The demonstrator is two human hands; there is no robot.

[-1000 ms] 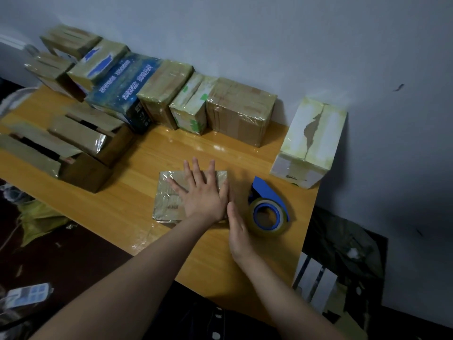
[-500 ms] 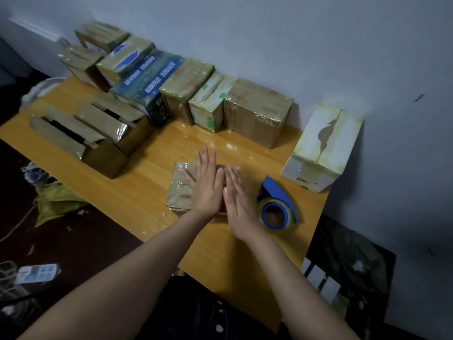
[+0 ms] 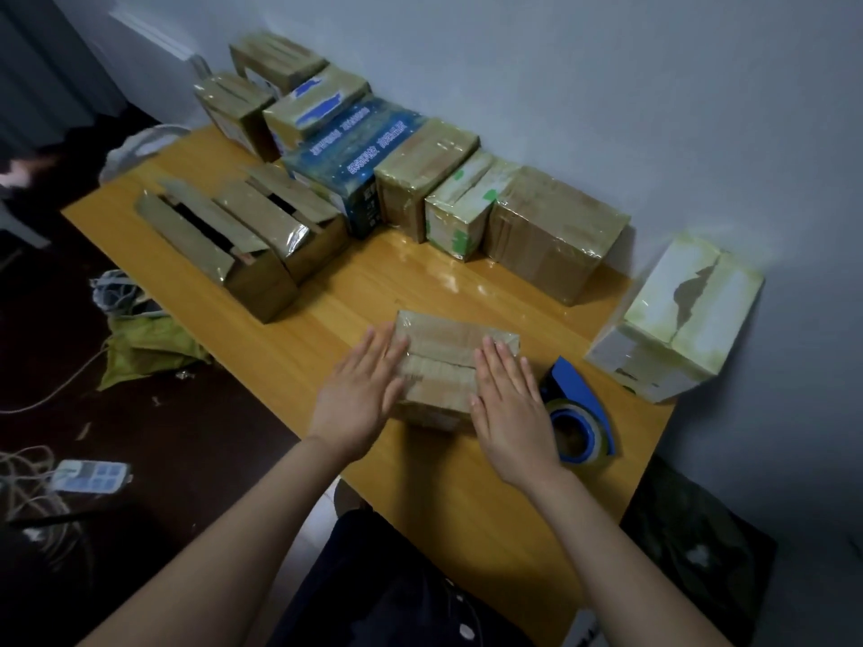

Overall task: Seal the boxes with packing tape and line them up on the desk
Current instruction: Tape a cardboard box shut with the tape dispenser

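A small brown cardboard box wrapped in clear tape (image 3: 443, 361) lies near the front of the orange wooden surface (image 3: 322, 329). The 2 hands lie flat, fingers straight: left hand (image 3: 359, 403) against its left edge, right hand (image 3: 509, 408) on its right edge. A blue tape dispenser (image 3: 576, 413) sits just beside the right hand.

White lettering runs in rows across the top of the dark blue box (image 3: 357, 149), all too blurred to read.

Taped brown box (image 3: 446, 361) lies flat beside tape dispenser (image 3: 576, 413).
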